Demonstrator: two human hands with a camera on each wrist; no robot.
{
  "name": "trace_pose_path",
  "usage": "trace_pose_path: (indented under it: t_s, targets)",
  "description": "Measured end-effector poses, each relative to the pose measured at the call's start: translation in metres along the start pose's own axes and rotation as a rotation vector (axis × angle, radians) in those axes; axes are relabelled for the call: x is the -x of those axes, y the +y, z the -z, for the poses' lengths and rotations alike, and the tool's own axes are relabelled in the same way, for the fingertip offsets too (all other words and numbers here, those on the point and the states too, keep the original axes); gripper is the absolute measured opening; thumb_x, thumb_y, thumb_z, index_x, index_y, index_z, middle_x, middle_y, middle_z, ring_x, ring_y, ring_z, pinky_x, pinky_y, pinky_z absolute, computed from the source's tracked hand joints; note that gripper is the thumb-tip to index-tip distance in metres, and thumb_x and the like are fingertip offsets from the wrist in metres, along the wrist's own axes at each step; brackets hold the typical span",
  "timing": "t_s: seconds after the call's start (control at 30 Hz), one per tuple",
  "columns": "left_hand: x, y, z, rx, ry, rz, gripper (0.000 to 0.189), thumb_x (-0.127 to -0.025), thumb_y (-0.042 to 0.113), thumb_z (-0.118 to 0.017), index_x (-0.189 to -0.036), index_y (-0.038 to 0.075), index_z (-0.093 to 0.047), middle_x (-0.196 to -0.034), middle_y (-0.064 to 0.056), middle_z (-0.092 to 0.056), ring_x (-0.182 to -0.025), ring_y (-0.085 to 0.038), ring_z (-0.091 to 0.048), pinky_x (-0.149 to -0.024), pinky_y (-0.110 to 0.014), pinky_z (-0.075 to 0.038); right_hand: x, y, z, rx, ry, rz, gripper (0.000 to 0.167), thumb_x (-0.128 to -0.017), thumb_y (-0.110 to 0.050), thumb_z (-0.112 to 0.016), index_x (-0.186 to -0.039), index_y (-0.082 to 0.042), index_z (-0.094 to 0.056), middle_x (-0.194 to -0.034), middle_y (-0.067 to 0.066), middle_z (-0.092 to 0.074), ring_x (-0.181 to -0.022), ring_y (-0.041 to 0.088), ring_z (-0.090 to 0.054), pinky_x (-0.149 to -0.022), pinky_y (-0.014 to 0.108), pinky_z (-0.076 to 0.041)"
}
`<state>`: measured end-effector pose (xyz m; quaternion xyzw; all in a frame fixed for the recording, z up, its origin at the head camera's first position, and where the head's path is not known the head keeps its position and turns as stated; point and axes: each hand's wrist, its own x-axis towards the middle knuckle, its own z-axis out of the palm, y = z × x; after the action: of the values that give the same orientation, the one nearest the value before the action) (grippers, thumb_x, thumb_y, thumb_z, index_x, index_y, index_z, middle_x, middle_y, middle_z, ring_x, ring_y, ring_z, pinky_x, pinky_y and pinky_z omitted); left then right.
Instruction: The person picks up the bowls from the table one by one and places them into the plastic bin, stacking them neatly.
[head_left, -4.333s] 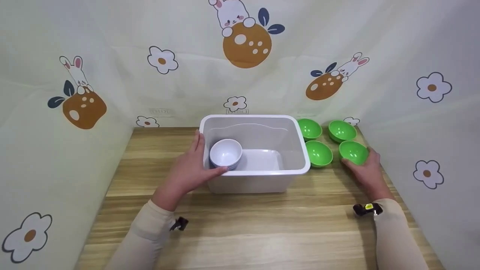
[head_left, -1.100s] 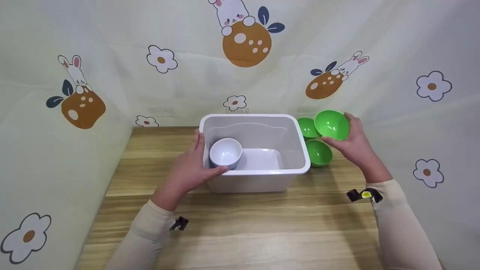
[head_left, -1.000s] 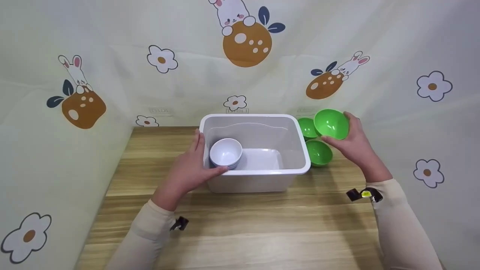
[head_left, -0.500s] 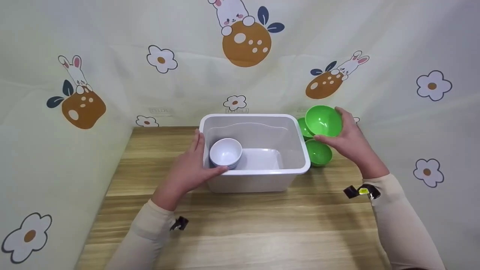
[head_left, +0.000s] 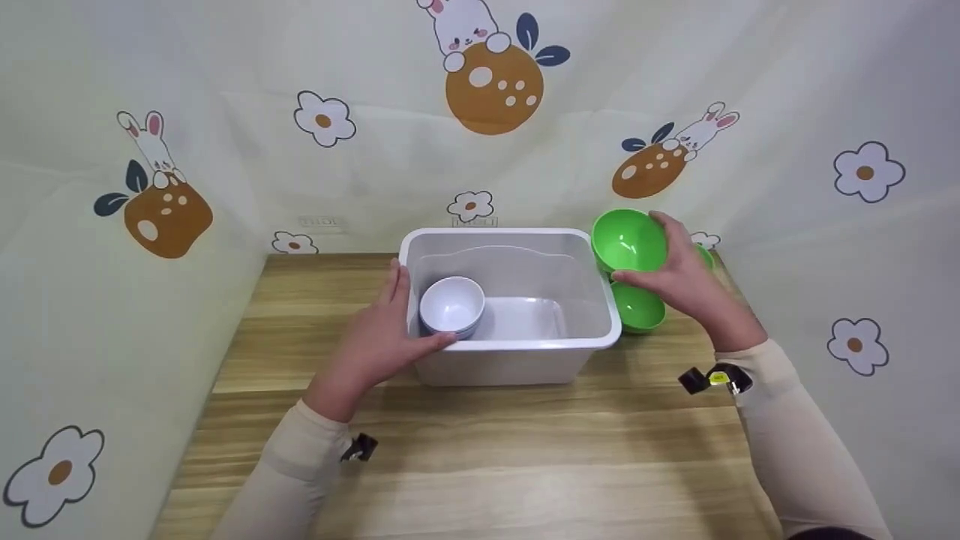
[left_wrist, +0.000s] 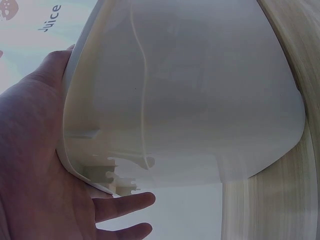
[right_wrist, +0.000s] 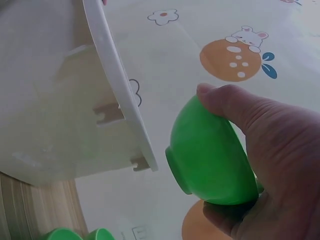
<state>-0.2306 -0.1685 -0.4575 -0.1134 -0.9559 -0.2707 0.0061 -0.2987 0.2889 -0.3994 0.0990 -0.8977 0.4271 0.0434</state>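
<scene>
My right hand (head_left: 679, 274) grips a green bowl (head_left: 628, 240) by its right side, thumb at the near rim and fingers round the far side. In the right wrist view the green bowl (right_wrist: 210, 155) is tilted, raised beside the bin's right rim. My left hand (head_left: 375, 341) holds the near-left corner of a white plastic bin (head_left: 517, 367), its thumb over the front rim and its fingers along the left wall. White bowls (head_left: 452, 304), seemingly stacked, sit inside the bin at the left. Another green bowl (head_left: 639, 306) stands on the table against the bin's right side.
The edge of a further green bowl (head_left: 705, 256) shows behind my right hand; the back-left one is hidden by the held bowl. The wooden table (head_left: 480, 457) is enclosed by a printed curtain (head_left: 360, 180) at the back and both sides.
My right hand has lifted the front-right green bowl off the table and carried it up and left, to the bin's right rim. The left hand and bin have stayed still.
</scene>
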Motion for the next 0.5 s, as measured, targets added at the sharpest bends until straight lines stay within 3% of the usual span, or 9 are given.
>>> trace_pose_path:
  t_s: [0.17,0.5]
  targets:
    - [0.0,0.0,0.0,-0.007,0.001,-0.003,0.146,-0.081,0.092,-0.07,-0.176,0.0,-0.008,-0.185,-0.018,0.0,-0.143,-0.058,-0.053,-0.11,-0.069,-0.052,-0.003,-0.006,-0.004,0.008,-0.02,0.022,0.127,-0.083,-0.036,-0.101,-0.173,0.001,-0.019,-0.168,0.027,-0.036,-0.147,0.048,-0.044,-0.122,0.069,-0.038]
    - [0.0,-0.001,0.0,-0.002,0.007,-0.009,0.146,-0.082,0.092,-0.069,-0.176,0.0,-0.007,-0.185,-0.018,-0.001,-0.144,-0.058,-0.053,-0.112,-0.069,-0.05,-0.012,-0.02,-0.014,0.043,-0.098,0.043,0.125,-0.085,-0.037,-0.1,-0.173,-0.002,-0.019,-0.17,0.027,-0.035,-0.15,0.047,-0.044,-0.124,0.067,-0.037]
